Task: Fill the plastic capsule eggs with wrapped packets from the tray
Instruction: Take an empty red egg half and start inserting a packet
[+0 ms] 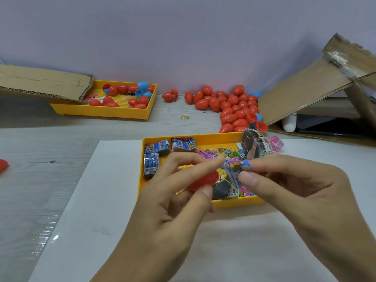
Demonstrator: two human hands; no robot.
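Observation:
My left hand (179, 192) holds a red capsule egg (204, 180) between thumb and fingers, above the near yellow tray (232, 203). My right hand (295, 186) pinches a small wrapped packet (237, 169) with thumb and forefinger, right beside the egg. The left forefinger tip touches the packet's top. The tray holds several wrapped packets (151, 161), some stacked along its left and back sides. Whether the egg is open or closed is hidden by my fingers.
A heap of red eggs (230, 106) lies at the back right by a cardboard box (309, 86). A second yellow tray (105, 112) with red and blue eggs sits back left under a cardboard flap (44, 82). A white sheet (97, 200) lies under the near tray.

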